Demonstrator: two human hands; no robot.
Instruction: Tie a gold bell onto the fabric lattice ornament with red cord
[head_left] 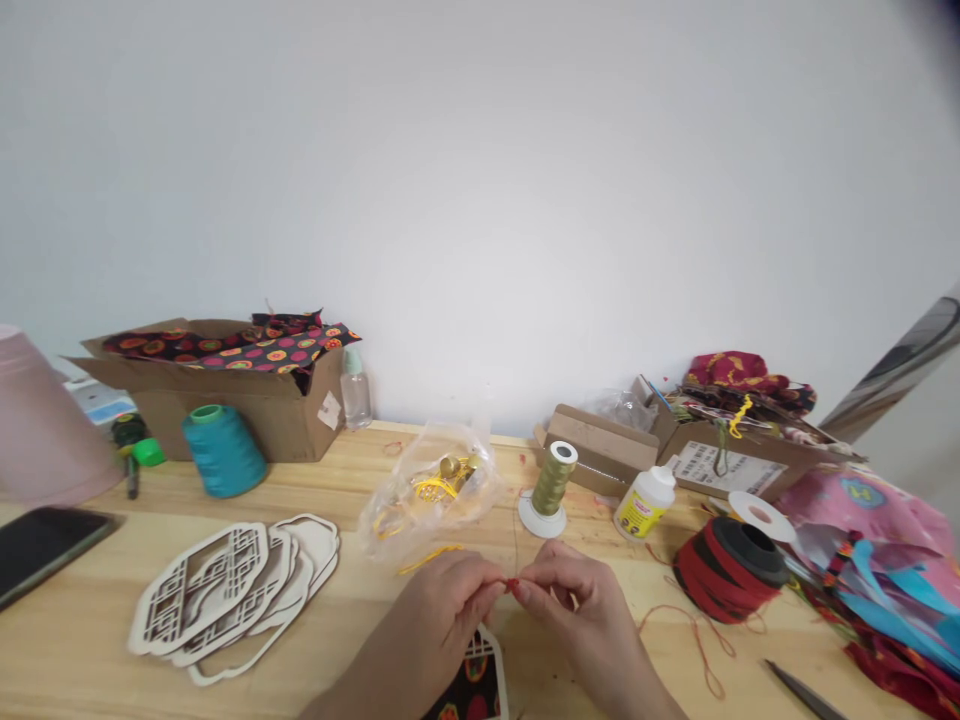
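Observation:
At the front middle of the table, my left hand (442, 610) and my right hand (574, 605) meet fingertip to fingertip. Both pinch a short bit of red cord (512, 585) between thumb and forefinger; its exact shape is too small to tell. Beneath my hands lies a white-framed lattice panel (491, 670) backed with dark patterned fabric, partly covered by my left forearm. Just beyond the fingers stands an olive thread spool (556, 482) on a white base. Loose red thread (705, 650) trails on the wood right of my right hand.
Lattice cutouts (225, 600) are stacked left, near a teal thread cone (223, 450) and a phone (52, 545). A plastic bag of gold pieces (431, 490) lies ahead. Rightward are a glue bottle (645, 503), a red ribbon roll (727, 570) and scissors (802, 690). Fabric-filled boxes (240, 410) line the wall.

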